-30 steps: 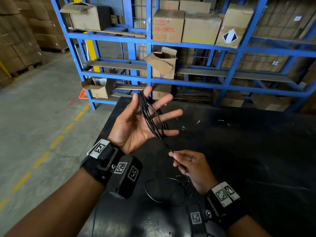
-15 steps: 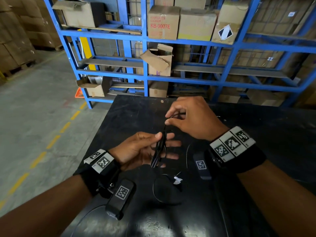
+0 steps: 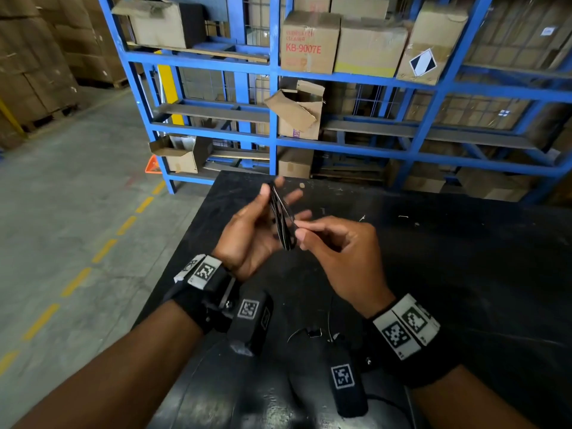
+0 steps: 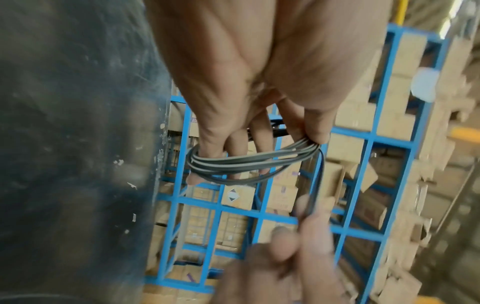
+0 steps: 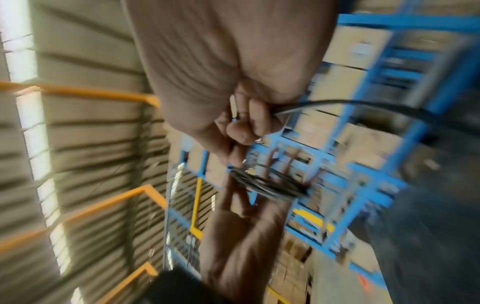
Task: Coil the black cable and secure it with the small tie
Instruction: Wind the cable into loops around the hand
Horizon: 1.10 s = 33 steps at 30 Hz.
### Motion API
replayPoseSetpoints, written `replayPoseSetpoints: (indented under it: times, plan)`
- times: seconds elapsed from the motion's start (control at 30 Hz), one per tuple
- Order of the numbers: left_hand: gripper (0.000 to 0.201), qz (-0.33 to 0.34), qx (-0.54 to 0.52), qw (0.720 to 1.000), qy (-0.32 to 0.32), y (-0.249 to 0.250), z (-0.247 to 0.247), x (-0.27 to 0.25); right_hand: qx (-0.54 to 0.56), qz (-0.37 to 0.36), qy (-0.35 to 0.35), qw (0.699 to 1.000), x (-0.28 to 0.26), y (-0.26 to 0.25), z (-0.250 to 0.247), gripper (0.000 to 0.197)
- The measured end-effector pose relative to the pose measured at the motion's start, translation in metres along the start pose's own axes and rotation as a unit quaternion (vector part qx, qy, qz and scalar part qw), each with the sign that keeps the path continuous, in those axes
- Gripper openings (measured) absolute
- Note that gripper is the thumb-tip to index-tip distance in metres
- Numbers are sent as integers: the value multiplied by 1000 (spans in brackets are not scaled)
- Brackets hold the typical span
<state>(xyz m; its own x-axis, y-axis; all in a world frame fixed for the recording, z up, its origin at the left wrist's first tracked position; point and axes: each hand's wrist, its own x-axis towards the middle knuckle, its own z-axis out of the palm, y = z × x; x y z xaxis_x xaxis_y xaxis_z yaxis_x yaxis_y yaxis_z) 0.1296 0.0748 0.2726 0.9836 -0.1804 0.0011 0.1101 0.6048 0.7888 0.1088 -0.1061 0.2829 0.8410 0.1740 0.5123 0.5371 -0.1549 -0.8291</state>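
**Right hand back at the coil, pinching a strand**

Since half a second earlier, my right hand (image 3: 337, 258) had dropped from above the left to its 3 o'clock side, and my left hand (image 3: 252, 233) had turned palm-up and lifted. I saw the cable (image 3: 282, 222) wound in several loops around the left hand's spread fingers (image 4: 235, 145), with the thumb pressing the loops at the top; the coil stood raised above the black table (image 3: 448, 274). My right thumb and forefinger were pinching one strand at the coil's 3 o'clock edge, and in the left wrist view that strand ran from the coil straight to those fingertips. The right wrist view was blurred. At 6 o'clock from the coil, a thin loop with a small white piece (image 3: 309, 334) lay on the table between my wrists; I could not tell whether it was the tie. Blue shelving (image 3: 274, 119) with cardboard boxes (image 3: 308, 41) stood at 12 o'clock.
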Motion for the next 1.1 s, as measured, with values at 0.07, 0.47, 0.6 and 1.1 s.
replayPoseSetpoints:
  times: [0.07,0.47,0.6,1.1]
  plan:
    - [37,25,-58,998,-21,10,0,9,111,73,-4,991,-6,11,2,14]
    - [42,0,-160,955,-251,43,15,1,164,249,-99,949,0,75,-16,12]
    - [36,-66,-112,952,-276,41,9,-18,-44,122,-135,982,29,74,-28,5]
    - [45,-95,212,972,-40,24,3,-15,-286,-89,-154,942,94,-23,-19,10]
